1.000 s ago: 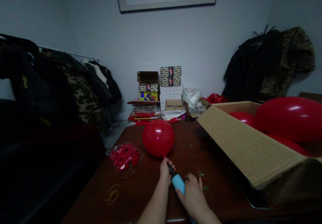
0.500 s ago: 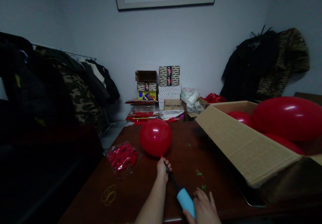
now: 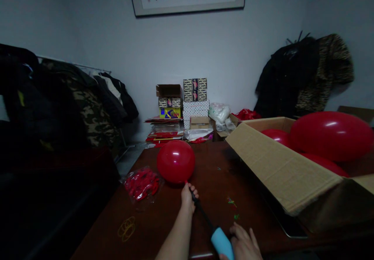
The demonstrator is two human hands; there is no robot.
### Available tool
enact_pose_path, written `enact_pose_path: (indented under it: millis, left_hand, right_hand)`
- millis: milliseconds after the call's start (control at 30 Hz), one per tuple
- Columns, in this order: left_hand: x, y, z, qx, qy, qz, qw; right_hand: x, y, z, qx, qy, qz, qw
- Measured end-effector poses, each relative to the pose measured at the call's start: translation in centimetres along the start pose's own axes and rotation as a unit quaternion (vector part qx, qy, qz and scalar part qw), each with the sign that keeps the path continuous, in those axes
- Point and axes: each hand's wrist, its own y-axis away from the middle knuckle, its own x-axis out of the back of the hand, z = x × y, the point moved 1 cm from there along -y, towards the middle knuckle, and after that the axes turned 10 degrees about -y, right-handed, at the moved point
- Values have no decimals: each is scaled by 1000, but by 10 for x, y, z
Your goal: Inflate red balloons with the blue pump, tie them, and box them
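Note:
A round red balloon point(image 3: 175, 162) stands above the table, its neck pointing down toward me. My left hand point(image 3: 188, 197) is closed around the neck and the black nozzle end of a hand balloon pump. The pump's blue barrel point(image 3: 222, 243) slants down to the lower right, with a length of black shaft showing. At the bottom edge my right hand point(image 3: 244, 242) grips the barrel's near end, thumb on one side and fingers loosely stretched along the other. Part of this grip lies below the picture.
A plastic bag of red balloons point(image 3: 142, 183) and yellow rubber bands point(image 3: 126, 229) lie left on the brown table point(image 3: 163, 229). Small green scraps point(image 3: 236, 216) lie to the right. An open cardboard box point(image 3: 280, 166) holds large red balloons point(image 3: 331, 135); a dark flat device point(image 3: 293, 229) lies beneath its flap.
The blue barrel and my right hand have slid down and right, away from my left hand, so more black shaft shows. The balloon has shifted slightly left in view.

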Motion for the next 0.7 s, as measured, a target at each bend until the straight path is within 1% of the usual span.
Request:
enact_pose_path:
  millis: [167, 367, 467, 533, 700]
  left_hand:
    - [1, 3, 0, -9, -4, -12, 1000]
    - [4, 4, -6, -10, -10, -25, 1000]
    - [3, 5, -7, 6, -22, -31, 999]
    - [3, 5, -7, 4, -35, -27, 999]
    - [0, 5, -6, -11, -66, -4, 998]
  right_hand:
    - [12, -18, -23, 7, -28, -13, 1000]
    - [14, -46, -49, -9, -34, 40, 999]
    - [9, -57, -54, -11, -37, 52, 998]
    - [4, -59, -55, -7, -42, 56, 998]
    - [-4, -49, -50, -1, -47, 68, 997]
